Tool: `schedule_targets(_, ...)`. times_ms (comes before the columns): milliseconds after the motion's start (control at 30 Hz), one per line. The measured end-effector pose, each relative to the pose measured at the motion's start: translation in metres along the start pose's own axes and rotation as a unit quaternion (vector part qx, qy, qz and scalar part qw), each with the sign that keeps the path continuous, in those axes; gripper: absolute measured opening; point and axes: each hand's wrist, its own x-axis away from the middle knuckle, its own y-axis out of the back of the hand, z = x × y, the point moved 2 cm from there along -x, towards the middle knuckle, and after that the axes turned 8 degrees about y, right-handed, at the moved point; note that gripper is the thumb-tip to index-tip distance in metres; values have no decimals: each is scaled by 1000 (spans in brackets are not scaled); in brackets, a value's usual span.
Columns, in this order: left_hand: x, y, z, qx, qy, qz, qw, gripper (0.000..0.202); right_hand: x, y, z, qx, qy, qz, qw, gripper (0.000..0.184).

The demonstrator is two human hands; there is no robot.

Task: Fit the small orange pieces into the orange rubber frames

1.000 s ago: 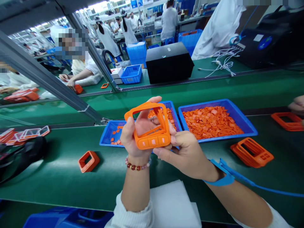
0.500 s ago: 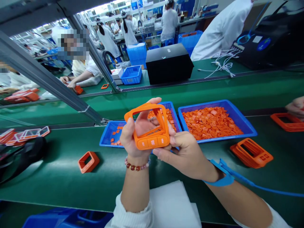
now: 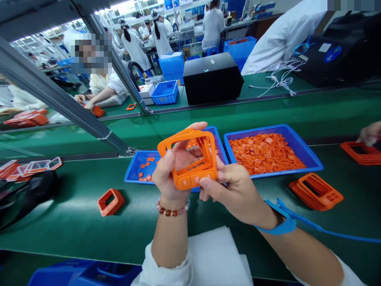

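I hold an orange rubber frame (image 3: 193, 159) with three small buttons along its lower edge up in front of me. My left hand (image 3: 171, 174) wraps round its left side, fingers passing through the opening. From the right, my right hand (image 3: 235, 190) pinches the frame's lower right corner, thumb pressed on the button strip. A blue strap with a cord circles my right wrist (image 3: 279, 222). Behind the frame lie two blue trays: the left blue tray (image 3: 138, 169) holds a few small orange pieces, the right blue tray (image 3: 300, 145) is heaped with them.
A stack of orange frames (image 3: 315, 192) lies right on the green belt, a single orange frame (image 3: 110, 201) left. A black box (image 3: 212, 77) stands behind. A slanted metal bar (image 3: 59, 101) crosses left. Another person's hand (image 3: 369, 133) touches orange frames far right. White cloth (image 3: 214, 254) lies near me.
The frame has tilted slightly and shifted a little right. My right thumb has moved up onto the button strip at its lower edge.
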Motion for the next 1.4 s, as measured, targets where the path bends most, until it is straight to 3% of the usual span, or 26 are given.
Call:
schedule_targets(433,-1,0,1,40,12,-38,998,68,-1,1,2,-15,0,31,999,40)
schedule_targets(667,-2,-1,2,-3,2,21,1000,67,-1,-1,4,-30,17,13,999,32)
schedule_targets(933,0,-1,1,21,6,-25,999,66,0,-2,3,-31,9,10,999,34)
schedule_targets(1200,-2,-1,1,35,0,48,998,59,-2,1,8,3,28,35,999,32)
schedule_targets(1267,-4,-1,2,33,-12,31,999,55,-2,4,11,38,48,30,998,30)
schedule_targets(1367,-11,3,6,38,-26,-31,998,47,-4,15,10,129,84,-40,987,4)
schedule_targets(1400,-13,4,7,39,-31,-49,998,43,-5,19,9,166,90,-52,981,16)
